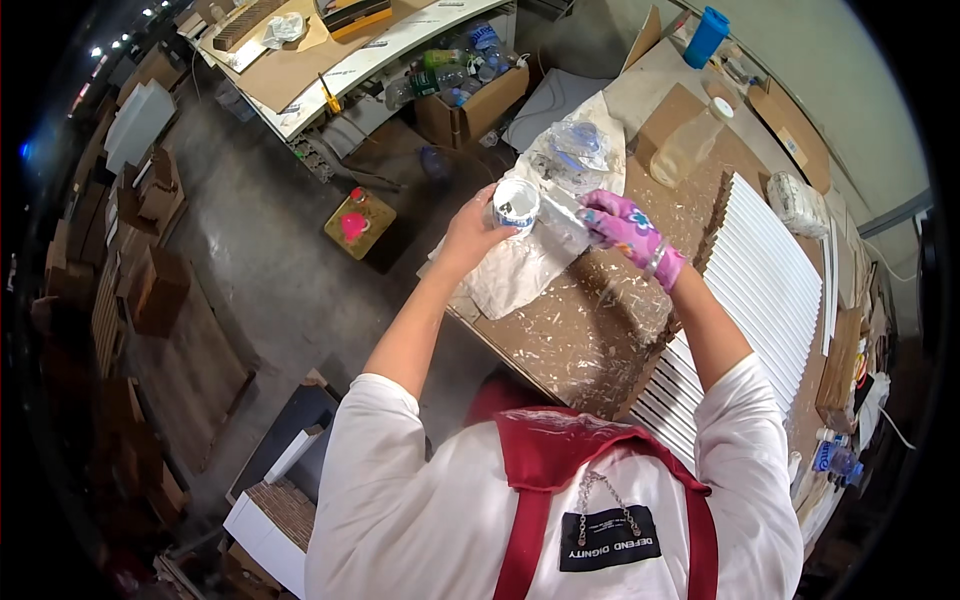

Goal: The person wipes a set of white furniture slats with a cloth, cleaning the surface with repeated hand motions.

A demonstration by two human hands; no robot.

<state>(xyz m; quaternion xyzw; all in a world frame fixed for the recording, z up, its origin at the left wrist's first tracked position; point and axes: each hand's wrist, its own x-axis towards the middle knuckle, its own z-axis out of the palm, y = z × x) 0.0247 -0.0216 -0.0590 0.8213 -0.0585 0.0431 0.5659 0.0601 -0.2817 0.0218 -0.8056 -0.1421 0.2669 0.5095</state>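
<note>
The left hand (470,236) curls around a white can (517,220); the right hand (632,234) clasps a silvery tool (566,222) alongside.

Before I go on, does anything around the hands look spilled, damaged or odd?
White flecks and smears mark the brown tabletop, looking more like spatter than finish. Also, only the right hand wears a glove; the left hand, holding a white round container, is bare, an odd mismatch.
</note>
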